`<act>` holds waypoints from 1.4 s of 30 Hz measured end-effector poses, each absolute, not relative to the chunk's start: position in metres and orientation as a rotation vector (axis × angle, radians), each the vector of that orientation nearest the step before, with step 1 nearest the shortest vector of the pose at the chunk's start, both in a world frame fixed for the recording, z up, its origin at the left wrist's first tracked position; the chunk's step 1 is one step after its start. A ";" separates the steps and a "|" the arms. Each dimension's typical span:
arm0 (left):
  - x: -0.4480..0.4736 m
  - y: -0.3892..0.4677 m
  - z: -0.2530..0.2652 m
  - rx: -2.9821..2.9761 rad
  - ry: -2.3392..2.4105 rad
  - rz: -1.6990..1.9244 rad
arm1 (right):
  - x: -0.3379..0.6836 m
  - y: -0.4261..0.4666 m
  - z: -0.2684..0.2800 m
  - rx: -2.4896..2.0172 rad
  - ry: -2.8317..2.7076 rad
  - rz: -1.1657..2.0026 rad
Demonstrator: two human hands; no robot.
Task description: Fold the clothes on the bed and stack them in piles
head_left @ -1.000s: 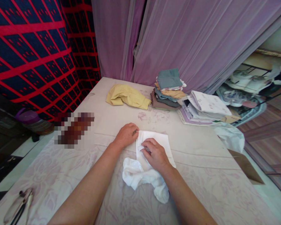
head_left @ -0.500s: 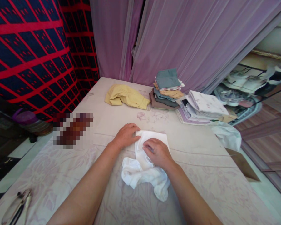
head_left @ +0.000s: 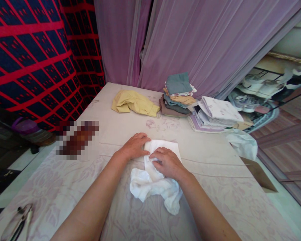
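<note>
A white garment lies in front of me, its far part flat in a folded rectangle and its near part bunched in loose wrinkles. Its exact kind does not show. My left hand rests at the left edge of the flat part, fingers stretched out and thumb apart. On top of the cloth lies my right hand, slightly curved, its fingers spread and reaching left close to the left thumb. Part of the cloth is hidden under the right hand.
A yellow garment lies loosely at the back. Beside it stand a pile of folded coloured clothes and a stack of white folded cloths. Eyeglasses lie at the bed's near left. A shoe rack stands right.
My right hand has shifted slightly left across the cloth, and its fingers have opened from a near pinch. The left hand stays at the cloth's edge.
</note>
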State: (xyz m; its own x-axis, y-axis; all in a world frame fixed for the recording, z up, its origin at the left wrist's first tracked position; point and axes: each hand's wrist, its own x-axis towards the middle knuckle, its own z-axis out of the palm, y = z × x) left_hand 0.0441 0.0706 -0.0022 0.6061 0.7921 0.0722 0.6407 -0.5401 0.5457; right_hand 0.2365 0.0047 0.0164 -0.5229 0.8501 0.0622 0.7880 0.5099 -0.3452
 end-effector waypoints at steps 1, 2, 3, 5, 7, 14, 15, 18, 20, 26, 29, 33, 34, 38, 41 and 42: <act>0.044 0.071 -0.002 2.353 1.135 0.425 | 0.237 0.004 0.015 -1.370 -2.510 0.423; 0.044 0.071 -0.001 2.346 1.133 0.423 | 0.237 0.004 0.014 -1.336 -2.483 0.455; 0.044 0.071 -0.001 2.338 1.131 0.424 | 0.239 0.004 0.014 -1.298 -2.446 0.501; 0.044 0.072 -0.001 2.328 1.133 0.431 | 0.245 0.006 0.012 -1.256 -2.333 0.593; 0.044 0.072 0.000 2.320 1.146 0.439 | 0.255 0.009 0.011 -1.321 -2.194 0.608; 0.049 0.066 0.007 2.355 1.121 0.186 | 0.277 0.011 0.006 -1.534 -2.215 0.424; 0.048 0.066 0.007 2.353 1.112 0.143 | 0.277 0.010 0.005 -1.531 -2.266 0.410; 0.046 0.067 0.006 2.331 1.086 0.105 | 0.279 0.009 0.002 -1.532 -2.285 0.426; 0.044 0.069 0.004 2.312 1.081 0.137 | 0.283 0.009 0.000 -1.505 -2.252 0.499; 0.044 0.075 -0.009 2.338 1.190 0.420 | 0.290 0.015 0.001 -1.691 -2.089 0.509; 0.047 0.075 -0.009 2.337 1.302 0.540 | 0.285 0.020 0.003 -1.775 -2.062 0.413; 0.050 0.073 -0.005 2.324 1.476 0.565 | 0.273 0.025 0.006 -1.780 -2.090 0.383; 0.051 0.072 -0.005 2.334 1.482 0.559 | 0.271 0.025 0.006 -1.764 -2.105 0.392; 0.053 0.071 -0.004 2.376 1.470 0.547 | 0.265 0.021 0.001 -1.697 -2.151 0.410; 0.053 0.071 -0.005 2.346 1.512 0.589 | 0.265 0.017 -0.001 -1.707 -2.150 0.390; 0.053 0.072 -0.006 2.335 1.523 0.605 | 0.264 0.017 -0.001 -1.716 -2.161 0.371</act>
State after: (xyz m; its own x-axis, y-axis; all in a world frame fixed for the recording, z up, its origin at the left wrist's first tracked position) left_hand 0.0535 0.0717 -0.0056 0.3535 0.9164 0.1879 0.7955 -0.4002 0.4549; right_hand 0.2642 0.0167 -0.0007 -0.2008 0.9732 0.1124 0.8799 0.2296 -0.4160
